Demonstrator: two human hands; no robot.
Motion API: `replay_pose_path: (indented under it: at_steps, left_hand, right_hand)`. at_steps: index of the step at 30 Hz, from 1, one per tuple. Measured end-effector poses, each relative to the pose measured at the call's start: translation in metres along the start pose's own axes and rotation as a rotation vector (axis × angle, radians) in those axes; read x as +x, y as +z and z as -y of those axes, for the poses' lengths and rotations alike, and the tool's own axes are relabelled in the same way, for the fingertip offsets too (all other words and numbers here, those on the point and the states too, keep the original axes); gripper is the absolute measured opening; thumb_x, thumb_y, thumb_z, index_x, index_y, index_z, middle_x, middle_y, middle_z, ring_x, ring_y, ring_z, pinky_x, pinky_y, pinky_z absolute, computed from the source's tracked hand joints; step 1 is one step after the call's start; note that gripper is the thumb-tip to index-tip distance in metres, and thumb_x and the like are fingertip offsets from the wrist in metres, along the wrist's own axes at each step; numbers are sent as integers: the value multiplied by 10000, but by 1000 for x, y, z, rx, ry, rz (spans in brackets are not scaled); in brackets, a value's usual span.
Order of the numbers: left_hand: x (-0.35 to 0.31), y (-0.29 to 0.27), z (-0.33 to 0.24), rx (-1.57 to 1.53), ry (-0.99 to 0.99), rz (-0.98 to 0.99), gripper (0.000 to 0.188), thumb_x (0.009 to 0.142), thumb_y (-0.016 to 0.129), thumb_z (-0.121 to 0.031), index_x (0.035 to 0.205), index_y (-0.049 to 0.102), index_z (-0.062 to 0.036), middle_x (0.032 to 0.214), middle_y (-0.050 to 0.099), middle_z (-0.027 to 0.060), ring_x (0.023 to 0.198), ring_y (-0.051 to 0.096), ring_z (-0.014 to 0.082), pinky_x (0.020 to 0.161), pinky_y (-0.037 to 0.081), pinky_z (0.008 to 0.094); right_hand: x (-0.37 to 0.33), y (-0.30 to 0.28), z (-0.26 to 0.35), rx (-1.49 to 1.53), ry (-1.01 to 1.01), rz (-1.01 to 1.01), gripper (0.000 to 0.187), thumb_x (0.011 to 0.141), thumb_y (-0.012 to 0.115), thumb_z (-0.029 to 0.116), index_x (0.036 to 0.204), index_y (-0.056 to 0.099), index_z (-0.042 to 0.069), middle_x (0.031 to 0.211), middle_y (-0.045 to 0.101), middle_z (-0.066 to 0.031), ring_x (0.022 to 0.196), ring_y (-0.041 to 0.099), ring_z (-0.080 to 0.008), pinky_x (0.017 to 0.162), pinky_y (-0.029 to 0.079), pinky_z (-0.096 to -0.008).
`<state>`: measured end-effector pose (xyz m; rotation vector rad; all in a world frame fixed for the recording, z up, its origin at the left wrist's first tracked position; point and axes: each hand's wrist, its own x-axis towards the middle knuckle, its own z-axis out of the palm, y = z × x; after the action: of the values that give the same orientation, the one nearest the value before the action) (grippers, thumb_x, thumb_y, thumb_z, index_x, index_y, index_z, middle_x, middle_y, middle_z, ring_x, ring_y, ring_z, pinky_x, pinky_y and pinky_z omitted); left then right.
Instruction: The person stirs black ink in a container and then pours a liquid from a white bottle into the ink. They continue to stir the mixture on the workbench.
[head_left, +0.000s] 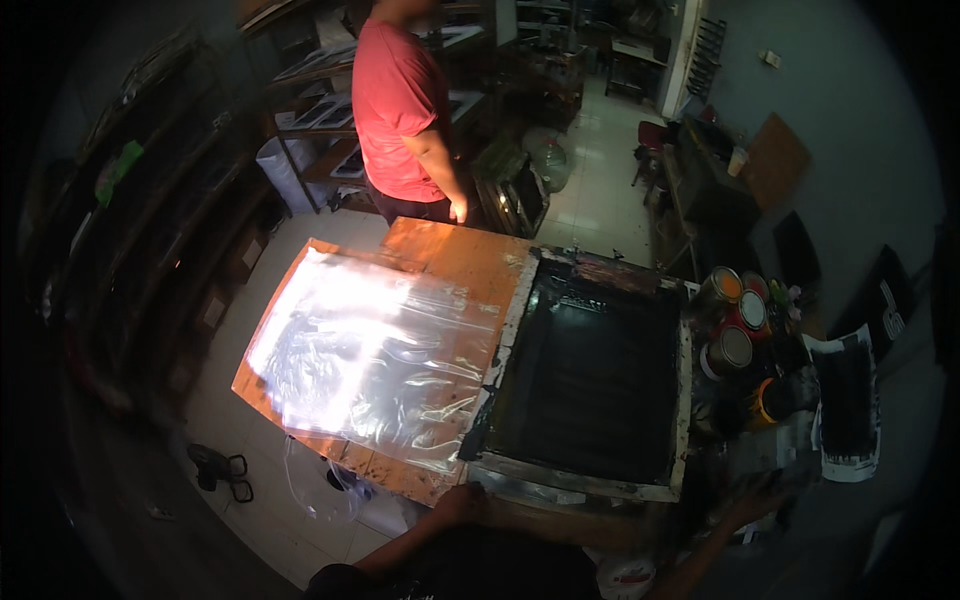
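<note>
Head view looks down on a wooden worktop (460, 245) that carries two flat things side by side: clear plastic sheeting (400, 360) on the left, and a framed screen (590, 375) with a dark face on the right, so both lie in front of the person. The sheeting is spread out, rippled and glaring where the light strikes it, probably laid flat so that it stays smooth and easy to reach; its right side comes up close to the frame's left edge. The screen lies face up, and its pale, worn border likely gives something stiff to hold without touching the dark middle. The left hand (462, 503) is at the near edge, by the screen's lower left corner, a sensible place for steadying or lifting the frame, though whether its fingers grip anything I cannot tell. The right hand (750, 503) is out to the right, dim and blurred, near a pale grey item (768, 450) that is too smeared to identify; whether this hand is open or closed on something cannot be made out. Beyond it, open tins (730, 350) crowd together to the right of the screen, presumably to be within that arm's reach yet off the sheeting. A black-smeared sheet (845, 405) hangs or lies farther right. Across the worktop, a co-worker in a red shirt (400, 110) stands apart from both hands.
</note>
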<state>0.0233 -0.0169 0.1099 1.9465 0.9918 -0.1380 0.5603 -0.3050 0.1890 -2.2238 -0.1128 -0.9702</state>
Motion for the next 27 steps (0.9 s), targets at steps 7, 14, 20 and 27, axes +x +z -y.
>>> replay_pose_path:
  at_steps: [7,14,20,27]
  left_hand:
    - [2,43,-40,136,-340,-715,281,972,587,-344,980,626,-66,784,708,207,735,700,443,682,530,553]
    - [11,66,-51,99,-192,-1155,305,971,535,-199,1161,553,39,1049,601,279,998,574,462,892,429,549]
    - [23,62,-63,223,-348,-1119,387,955,533,-188,1272,500,30,1230,519,286,1139,486,472,983,362,569]
    - [32,63,-68,361,-381,-1091,384,980,492,-239,1281,516,-1,1247,516,275,1145,489,461,983,364,560]
  right_hand:
    - [65,49,-41,-445,-222,43,628,973,664,444,1377,569,-27,1392,564,-256,1309,521,-406,1083,422,-472]
    - [98,57,-38,-152,-193,255,284,955,689,246,1134,701,25,1136,694,-177,1095,629,-368,944,469,-473]
    - [96,55,-58,-76,-140,292,284,917,724,191,1138,706,13,1108,698,-193,1055,635,-375,922,474,-474]
    - [90,42,-95,18,-211,289,344,854,774,152,1152,703,-3,1165,686,-223,1116,627,-403,998,470,-474]
